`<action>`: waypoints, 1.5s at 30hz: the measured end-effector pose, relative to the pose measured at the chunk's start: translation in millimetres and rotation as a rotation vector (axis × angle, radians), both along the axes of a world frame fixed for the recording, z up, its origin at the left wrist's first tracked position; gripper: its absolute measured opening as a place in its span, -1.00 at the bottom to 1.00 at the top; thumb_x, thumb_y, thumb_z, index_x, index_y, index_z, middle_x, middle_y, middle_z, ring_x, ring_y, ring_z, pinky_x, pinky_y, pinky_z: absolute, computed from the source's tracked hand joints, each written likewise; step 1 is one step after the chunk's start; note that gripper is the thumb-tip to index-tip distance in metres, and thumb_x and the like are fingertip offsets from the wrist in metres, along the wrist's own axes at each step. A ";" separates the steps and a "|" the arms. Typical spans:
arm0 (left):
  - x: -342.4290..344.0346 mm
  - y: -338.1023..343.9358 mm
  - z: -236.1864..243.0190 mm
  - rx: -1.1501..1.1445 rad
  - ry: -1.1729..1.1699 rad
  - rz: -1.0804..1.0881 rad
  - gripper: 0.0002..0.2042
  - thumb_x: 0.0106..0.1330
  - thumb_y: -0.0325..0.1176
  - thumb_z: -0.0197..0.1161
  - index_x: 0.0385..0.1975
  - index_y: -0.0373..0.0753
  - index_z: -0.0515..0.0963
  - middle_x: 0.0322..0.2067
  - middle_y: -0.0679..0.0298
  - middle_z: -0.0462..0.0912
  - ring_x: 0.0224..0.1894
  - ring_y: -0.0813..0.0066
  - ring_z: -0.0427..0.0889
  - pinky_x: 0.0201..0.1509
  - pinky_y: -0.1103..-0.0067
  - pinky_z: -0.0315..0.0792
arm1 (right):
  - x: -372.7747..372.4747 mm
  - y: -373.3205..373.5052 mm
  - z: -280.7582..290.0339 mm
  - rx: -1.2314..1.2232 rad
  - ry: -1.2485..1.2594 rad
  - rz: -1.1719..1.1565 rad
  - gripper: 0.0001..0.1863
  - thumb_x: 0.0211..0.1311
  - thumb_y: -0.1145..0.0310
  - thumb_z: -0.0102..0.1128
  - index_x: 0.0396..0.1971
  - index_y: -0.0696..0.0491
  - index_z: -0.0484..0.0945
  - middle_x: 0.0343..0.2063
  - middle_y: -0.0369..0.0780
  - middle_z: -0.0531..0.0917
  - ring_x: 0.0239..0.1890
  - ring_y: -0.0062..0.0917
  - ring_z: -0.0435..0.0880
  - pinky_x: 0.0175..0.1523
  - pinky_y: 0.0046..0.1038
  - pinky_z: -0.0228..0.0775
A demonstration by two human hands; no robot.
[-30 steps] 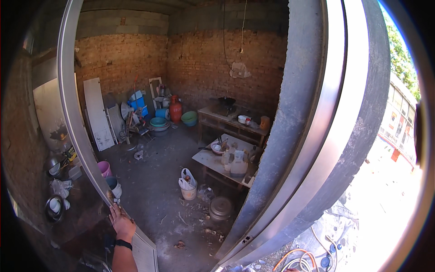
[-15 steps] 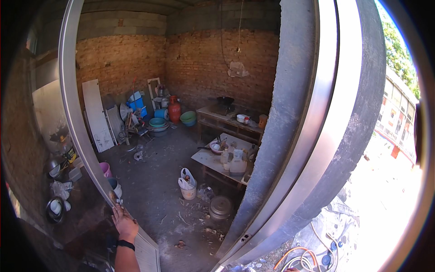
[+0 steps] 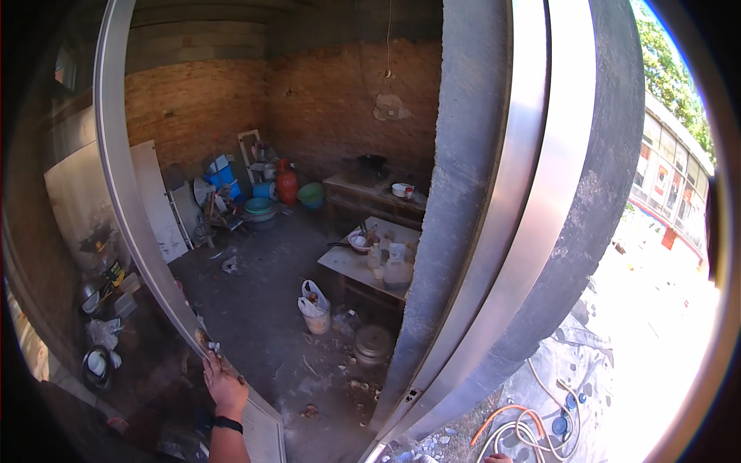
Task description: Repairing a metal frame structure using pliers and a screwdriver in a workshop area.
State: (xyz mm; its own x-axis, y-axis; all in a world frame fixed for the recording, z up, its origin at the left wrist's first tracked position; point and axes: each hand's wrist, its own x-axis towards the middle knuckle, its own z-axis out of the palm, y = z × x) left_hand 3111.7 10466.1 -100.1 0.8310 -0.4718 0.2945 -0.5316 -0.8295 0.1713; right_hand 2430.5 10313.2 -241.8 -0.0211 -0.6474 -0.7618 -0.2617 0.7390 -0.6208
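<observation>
A metal-framed glass door (image 3: pixel 143 255) stands partly open on the left. My left hand (image 3: pixel 226 388), with a black band on its wrist, is on the edge of this door. Its fingers curl over the edge just below a small lock and handle (image 3: pixel 207 339). Opposite, across the gap, rises the metal door frame (image 3: pixel 502 231), set against a rough grey wall end. Only a sliver of my right hand (image 3: pixel 498 458) shows at the bottom edge, near a coiled hose (image 3: pixel 525 424); its fingers are too cut off to read.
Inside, a white bucket (image 3: pixel 315 318) holding a bag stands on the floor beside a round lidded pot (image 3: pixel 373 345). A low table (image 3: pixel 347 266) carries bottles and a bowl. Farther back are a red gas cylinder (image 3: pixel 286 184) and basins (image 3: pixel 258 207). Bright ground lies outside.
The door edge has swung a little to the right with my left hand on it, and the gap to the frame is narrower. The view has turned slightly right.
</observation>
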 end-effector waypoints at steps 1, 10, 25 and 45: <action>-3.0 -1.2 -0.7 -0.042 -0.023 -0.022 -0.30 0.07 -0.30 0.27 0.25 -0.43 0.23 0.37 0.00 0.01 0.40 0.02 0.01 0.41 0.28 0.03 | -1.8 1.6 -2.4 -0.007 -0.006 -0.023 -0.54 0.25 0.27 0.11 0.12 0.09 0.35 -0.22 -0.17 0.60 -0.37 -0.39 0.66 -0.40 -0.43 0.45; -50.1 -23.4 2.1 -0.218 -0.056 -0.153 -0.46 -0.03 -0.51 0.26 0.06 -0.41 0.40 0.20 -0.01 0.28 0.15 0.04 0.34 0.20 0.31 0.30 | -51.9 28.8 -36.4 -0.004 -0.003 -0.108 -0.51 0.20 0.33 0.18 0.13 0.11 0.35 -0.28 -0.14 0.63 -0.49 -0.44 0.65 -0.54 -0.51 0.43; -127.0 -73.8 -49.2 -0.743 0.741 -0.115 -0.71 0.44 -0.28 -0.02 0.00 -0.35 0.37 -0.56 0.31 0.34 -0.62 0.61 0.32 -0.63 0.65 0.30 | -145.3 91.5 -29.0 0.044 -0.051 -0.418 -0.43 0.14 0.35 0.20 0.16 0.13 0.29 -0.19 -0.15 0.60 -0.41 -0.42 0.68 -0.32 -0.44 0.45; -313.9 -89.6 -29.5 -0.422 0.639 -0.294 -0.73 0.45 -0.17 -0.06 -0.27 -0.29 0.37 -0.74 0.33 0.26 -0.79 0.55 0.30 -0.74 0.61 0.22 | -251.4 156.3 -71.9 0.085 -0.117 -0.564 -0.39 0.11 0.36 0.19 0.19 0.14 0.27 -0.30 -0.23 0.61 -0.42 -0.51 0.67 -0.31 -0.48 0.42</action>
State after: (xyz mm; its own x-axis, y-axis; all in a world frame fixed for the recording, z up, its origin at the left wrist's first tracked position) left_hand 2797.8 10376.4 -129.6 0.7581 -0.6521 0.0071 -0.4112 -0.4696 0.7813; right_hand 2179.1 10469.6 -313.7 -0.2572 -0.4974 -0.8285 0.2534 0.7926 -0.5546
